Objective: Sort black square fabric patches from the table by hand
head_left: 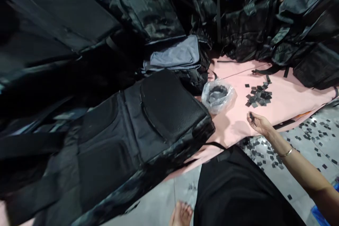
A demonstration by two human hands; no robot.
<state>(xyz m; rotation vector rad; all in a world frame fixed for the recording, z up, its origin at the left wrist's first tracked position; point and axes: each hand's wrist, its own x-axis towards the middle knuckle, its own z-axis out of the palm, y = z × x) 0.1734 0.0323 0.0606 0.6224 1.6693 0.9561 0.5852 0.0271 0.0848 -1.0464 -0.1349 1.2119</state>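
Observation:
My right hand [258, 123] is closed over the pink sheet [235, 104], pinching a small dark piece [252, 117] between thumb and fingers. Its exact kind cannot be made out. Just beyond the fingertips lies a loose pile of small black square pieces [259, 95]. To the left of the hand stands a clear plastic bag [217, 96], its mouth wide, with dark pieces inside. A large black backpack [169, 109] lies flat further left, its padded mesh back panel facing up. My left hand does not show.
Many dark camouflage backpacks [150, 12] are heaped along the back. One bag [174, 54] has its grey lining exposed. Black squares [315, 132] litter the grey floor at right. My black-trousered leg [238, 187] and a bare foot [181, 213] occupy the front.

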